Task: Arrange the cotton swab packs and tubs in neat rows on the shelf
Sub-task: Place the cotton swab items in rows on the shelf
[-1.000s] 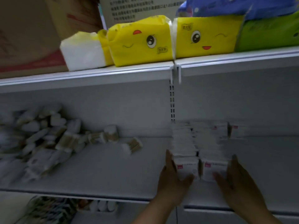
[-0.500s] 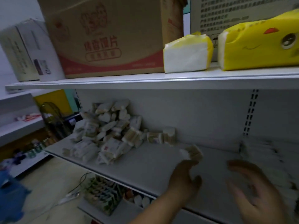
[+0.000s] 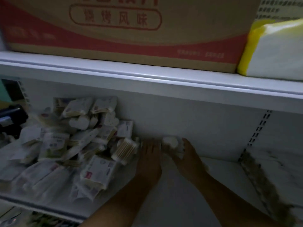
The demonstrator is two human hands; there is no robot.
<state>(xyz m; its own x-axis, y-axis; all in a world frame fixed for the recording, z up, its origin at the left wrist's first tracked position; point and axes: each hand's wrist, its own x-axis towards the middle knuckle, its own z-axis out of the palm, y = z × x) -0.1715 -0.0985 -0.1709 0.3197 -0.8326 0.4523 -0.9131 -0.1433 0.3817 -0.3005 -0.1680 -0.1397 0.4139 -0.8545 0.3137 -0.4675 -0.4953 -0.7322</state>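
A loose pile of cotton swab packs (image 3: pixel 73 145) fills the left half of the white shelf (image 3: pixel 180 207), against the back wall. Both my hands reach to the back of the shelf just right of the pile. My right hand (image 3: pixel 186 158) curls around a small white cotton swab tub (image 3: pixel 171 142) by the wall. My left hand (image 3: pixel 150 159) lies with straight fingers on a blurred pale pack at the pile's edge, next to a clear pack of wooden-stick swabs (image 3: pixel 124 149). At the far right, the rows of arranged packs (image 3: pixel 268 171) are smeared by motion.
The upper shelf's edge (image 3: pixel 147 76) overhangs the hands. On it stand a big red and brown cardboard box (image 3: pixel 123 30) and a yellow and white tissue pack (image 3: pixel 275 51). A slotted upright (image 3: pixel 259 126) divides the back wall. A dark object (image 3: pixel 11 118) sits beyond the left end.
The view swung left from the neat rows to the loose pile. Both hands left the rows, crossed the shelf and reached the back wall, where the right hand closed on a small tub.
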